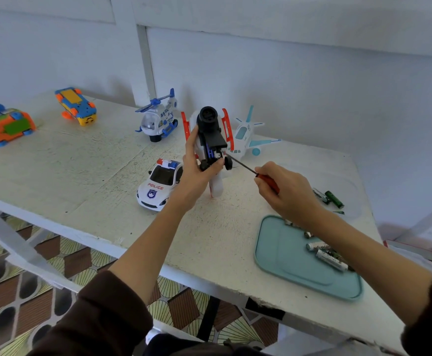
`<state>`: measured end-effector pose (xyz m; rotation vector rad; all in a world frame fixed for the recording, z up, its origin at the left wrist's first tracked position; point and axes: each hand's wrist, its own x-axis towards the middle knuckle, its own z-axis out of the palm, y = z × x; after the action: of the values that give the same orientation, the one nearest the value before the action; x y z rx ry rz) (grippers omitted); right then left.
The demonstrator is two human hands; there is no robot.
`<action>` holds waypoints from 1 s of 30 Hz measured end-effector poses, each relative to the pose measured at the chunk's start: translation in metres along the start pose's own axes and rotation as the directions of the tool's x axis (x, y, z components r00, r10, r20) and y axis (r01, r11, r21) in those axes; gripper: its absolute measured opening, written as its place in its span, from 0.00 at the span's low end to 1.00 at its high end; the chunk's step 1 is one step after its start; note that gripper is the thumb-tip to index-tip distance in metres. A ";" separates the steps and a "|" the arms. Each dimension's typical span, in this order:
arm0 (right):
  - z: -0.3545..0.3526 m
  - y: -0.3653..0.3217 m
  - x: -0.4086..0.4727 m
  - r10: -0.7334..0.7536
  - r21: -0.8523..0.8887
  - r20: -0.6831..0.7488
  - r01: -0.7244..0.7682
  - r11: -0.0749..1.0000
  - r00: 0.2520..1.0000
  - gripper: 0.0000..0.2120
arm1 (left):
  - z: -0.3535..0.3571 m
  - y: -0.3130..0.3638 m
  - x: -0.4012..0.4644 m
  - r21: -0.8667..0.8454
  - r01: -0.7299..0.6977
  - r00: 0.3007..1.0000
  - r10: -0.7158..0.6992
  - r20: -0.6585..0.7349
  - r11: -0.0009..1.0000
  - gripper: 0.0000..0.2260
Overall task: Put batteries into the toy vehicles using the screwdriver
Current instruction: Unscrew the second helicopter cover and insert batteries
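The left hand (197, 165) is gripping the upturned red-and-white toy helicopter (211, 134), thumb and fingers curling round its black underside, holding it above the table (81, 176). The right hand (284, 191) is gripping the red handle of the screwdriver (250, 169), fingers closing around it; the shaft is pointing toward 10 o'clock, its tip meeting the black underside.

Open tabletop is lying at 9 o'clock of the hands. The near table edge is running below both forearms. A teal tray (286, 258) is sitting at 5 o'clock, just inside that edge, holding several batteries (330, 259); the count is unclear. Two more batteries (329, 197) are lying at 3 o'clock.

Six toy vehicles in total: police car (158, 185), blue helicopter (159, 119), airplane (248, 134), two overturned orange toys (4, 125) (77, 105).
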<state>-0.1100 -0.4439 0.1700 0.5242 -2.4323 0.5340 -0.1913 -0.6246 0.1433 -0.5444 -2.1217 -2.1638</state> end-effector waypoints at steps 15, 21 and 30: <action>-0.011 -0.008 0.038 0.047 0.009 -0.098 -0.046 0.999 0.994 0.08 | 0.003 -0.003 0.001 0.023 -0.002 1.000 0.001 0.006 1.000 0.30; -0.010 -0.009 0.042 0.031 0.022 -0.140 -0.028 0.999 0.990 0.04 | 0.003 -0.001 0.003 -0.002 0.009 1.000 -0.009 0.017 1.000 0.29; -0.010 0.003 0.042 0.070 -0.079 -0.042 -0.073 0.994 0.997 0.07 | 0.003 0.000 0.005 0.068 0.024 0.994 -0.031 0.106 0.997 0.31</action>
<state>-0.1382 -0.4469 0.2022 0.3901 -2.4317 0.4687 -0.1951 -0.6206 0.1441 -0.6435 -2.2588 -2.1147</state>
